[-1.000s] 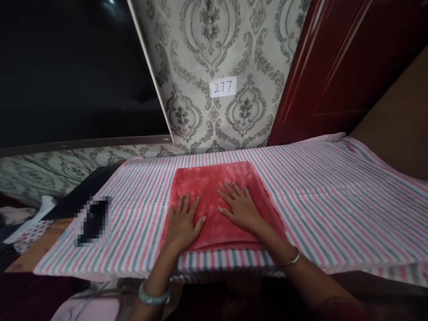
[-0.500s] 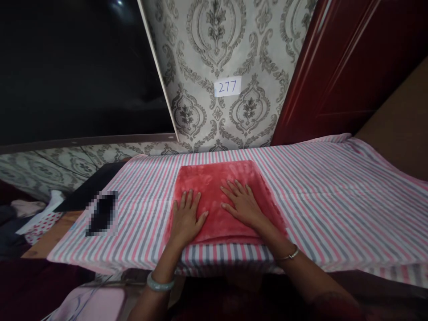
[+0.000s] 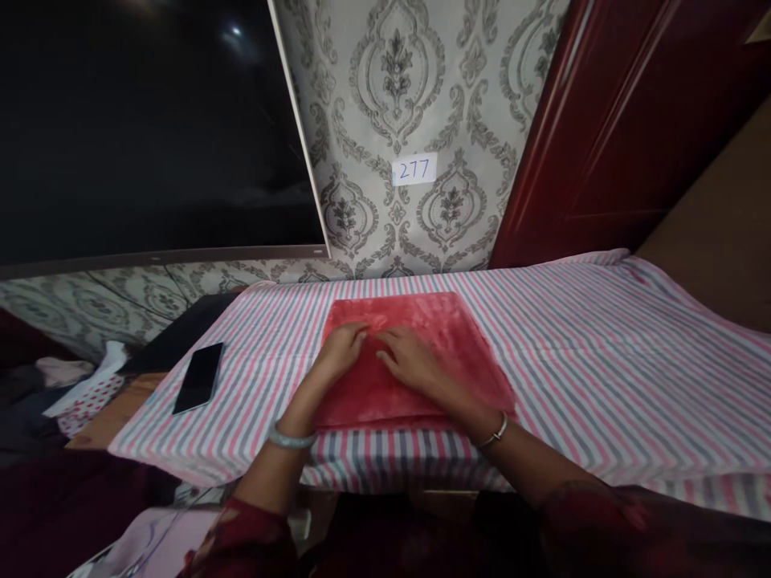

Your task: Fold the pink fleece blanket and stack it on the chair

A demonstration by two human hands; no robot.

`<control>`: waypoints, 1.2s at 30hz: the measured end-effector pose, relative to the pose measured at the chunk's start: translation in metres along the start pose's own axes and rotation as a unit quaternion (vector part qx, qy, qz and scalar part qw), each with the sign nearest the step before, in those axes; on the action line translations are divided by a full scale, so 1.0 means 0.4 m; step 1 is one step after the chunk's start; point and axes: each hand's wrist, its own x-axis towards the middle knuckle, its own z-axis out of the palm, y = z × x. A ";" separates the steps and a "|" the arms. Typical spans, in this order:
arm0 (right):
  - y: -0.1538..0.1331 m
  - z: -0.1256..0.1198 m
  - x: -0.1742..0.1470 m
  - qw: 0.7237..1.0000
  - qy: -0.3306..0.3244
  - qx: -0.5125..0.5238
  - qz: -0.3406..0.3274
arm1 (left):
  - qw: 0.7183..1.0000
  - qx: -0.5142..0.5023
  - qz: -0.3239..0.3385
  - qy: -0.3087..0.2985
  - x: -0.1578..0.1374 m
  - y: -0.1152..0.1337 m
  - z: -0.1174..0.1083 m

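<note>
Now | left hand [image 3: 342,351], right hand [image 3: 408,363] flat on red cloth [image 3: 449,353] | striped sheet [image 3: 602,353]

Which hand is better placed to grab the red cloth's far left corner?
Left, probably: the left hand lies nearest the red cloth's far left corner, while the right hand rests mid-cloth.

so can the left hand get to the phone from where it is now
Probably yes: the left hand rests on the red cloth, and only bare striped sheet lies between it and the phone.
</note>
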 end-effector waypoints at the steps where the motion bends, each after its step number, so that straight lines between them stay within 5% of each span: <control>1: -0.007 0.012 0.001 1.000 -0.007 -0.002 -0.007 | 0.999 -0.051 -0.009 -0.001 0.029 -0.003 0.007; 5: -0.009 0.066 -0.018 0.999 -0.025 -0.018 -0.015 | 0.988 -0.147 -0.035 0.010 0.089 -0.035 0.064; 10: 0.008 0.093 -0.039 1.000 -0.006 0.021 -0.009 | 0.983 -0.173 -0.038 0.051 0.058 -0.081 0.112; 21: 0.011 0.102 -0.042 1.000 -0.003 0.026 0.002 | 0.995 -0.078 -0.015 0.063 0.055 -0.058 0.137; 36: 0.008 0.095 -0.044 0.999 0.011 0.031 -0.003 | 0.974 -0.183 -0.064 0.115 0.057 -0.077 0.125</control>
